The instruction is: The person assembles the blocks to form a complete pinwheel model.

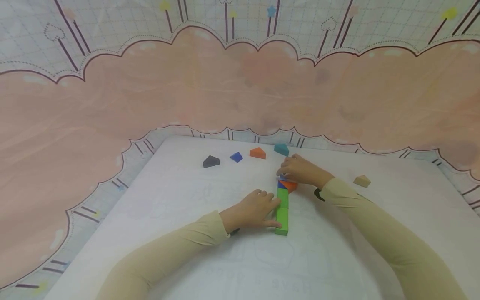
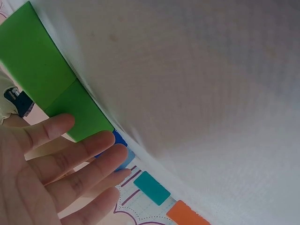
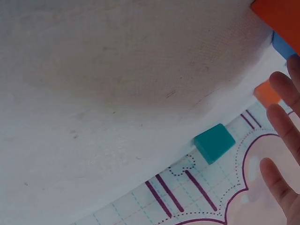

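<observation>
Two green blocks (image 1: 283, 216) (image 2: 75, 103) lie end to end in a line. My left hand (image 1: 254, 209) (image 2: 70, 173) rests its fingers against their left side, fingers extended and spread. At their far end are a dark blue piece (image 1: 280, 186), an orange piece (image 1: 291, 186) (image 3: 281, 18) jutting right, and a light blue piece (image 1: 283, 177) (image 3: 284, 46). My right hand (image 1: 303, 170) (image 3: 286, 126) is at the light blue piece, fingers slightly bent in the head view; whether it pinches the piece is hidden.
Along the back of the white table (image 1: 180, 187) lie a black block (image 1: 211, 161), a small blue block (image 1: 236, 157), an orange block (image 1: 257, 153) and a teal block (image 1: 281, 149) (image 2: 152, 188) (image 3: 214, 143). A tan block (image 1: 362, 181) sits at right. Patterned cloth (image 1: 232, 91) stands behind.
</observation>
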Demonstrator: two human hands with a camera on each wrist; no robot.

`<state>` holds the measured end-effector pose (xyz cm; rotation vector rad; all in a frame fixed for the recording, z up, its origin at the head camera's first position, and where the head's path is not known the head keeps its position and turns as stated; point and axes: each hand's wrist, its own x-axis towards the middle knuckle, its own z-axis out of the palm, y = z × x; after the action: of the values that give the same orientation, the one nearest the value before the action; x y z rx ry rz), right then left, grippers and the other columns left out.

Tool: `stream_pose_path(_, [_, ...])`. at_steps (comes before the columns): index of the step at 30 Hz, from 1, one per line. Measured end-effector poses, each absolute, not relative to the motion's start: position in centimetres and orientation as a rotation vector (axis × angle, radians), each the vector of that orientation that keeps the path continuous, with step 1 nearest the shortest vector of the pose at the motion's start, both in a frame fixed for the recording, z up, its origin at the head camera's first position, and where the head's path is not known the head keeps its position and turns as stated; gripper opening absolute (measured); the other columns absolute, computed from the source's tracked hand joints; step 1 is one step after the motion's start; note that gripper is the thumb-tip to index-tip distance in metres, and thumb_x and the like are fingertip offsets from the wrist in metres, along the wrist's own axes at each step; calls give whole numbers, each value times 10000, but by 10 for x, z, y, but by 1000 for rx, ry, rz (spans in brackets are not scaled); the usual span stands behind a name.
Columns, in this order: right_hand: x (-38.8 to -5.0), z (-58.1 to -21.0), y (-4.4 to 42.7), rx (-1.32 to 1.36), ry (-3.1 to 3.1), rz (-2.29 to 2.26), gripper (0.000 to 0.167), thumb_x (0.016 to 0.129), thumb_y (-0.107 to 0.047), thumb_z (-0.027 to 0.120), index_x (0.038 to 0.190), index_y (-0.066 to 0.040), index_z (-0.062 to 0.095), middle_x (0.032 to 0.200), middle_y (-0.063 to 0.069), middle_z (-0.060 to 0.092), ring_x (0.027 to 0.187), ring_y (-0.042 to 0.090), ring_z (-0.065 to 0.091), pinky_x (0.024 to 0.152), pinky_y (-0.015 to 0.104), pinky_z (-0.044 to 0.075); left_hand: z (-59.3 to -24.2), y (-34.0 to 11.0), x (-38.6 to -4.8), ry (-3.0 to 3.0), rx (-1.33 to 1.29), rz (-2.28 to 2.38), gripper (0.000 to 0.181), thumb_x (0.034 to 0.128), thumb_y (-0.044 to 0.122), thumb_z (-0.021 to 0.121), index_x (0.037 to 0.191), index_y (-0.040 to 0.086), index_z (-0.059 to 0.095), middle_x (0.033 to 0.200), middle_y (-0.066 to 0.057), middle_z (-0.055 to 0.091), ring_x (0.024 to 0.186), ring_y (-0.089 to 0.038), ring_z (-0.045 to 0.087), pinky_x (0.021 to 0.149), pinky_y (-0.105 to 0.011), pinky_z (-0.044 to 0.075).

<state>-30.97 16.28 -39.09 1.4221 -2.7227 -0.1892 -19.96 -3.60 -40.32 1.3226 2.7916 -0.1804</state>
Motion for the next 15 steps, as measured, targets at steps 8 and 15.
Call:
stream_pose_path(8, [-310,-391,160,1411,-2738,-216,267,816,-168,727,1078,-215,707,996,-11,716,957,188,620,907,414,482,-405,-36,-200,2796,1333,-174,586,853,674,457,1174,186,499,982,23,563,888,-130,524,883,-304,441])
stream_pose_path(15, [-308,-389,159,1421,-2733,-214,272,814,-161,729,1079,-216,707,976,-15,716,942,186,618,894,404,483,-404,-36,-200,2799,1334,-174,591,854,671,461,1185,183,500,992,19,571,903,-134,534,892,-307,442])
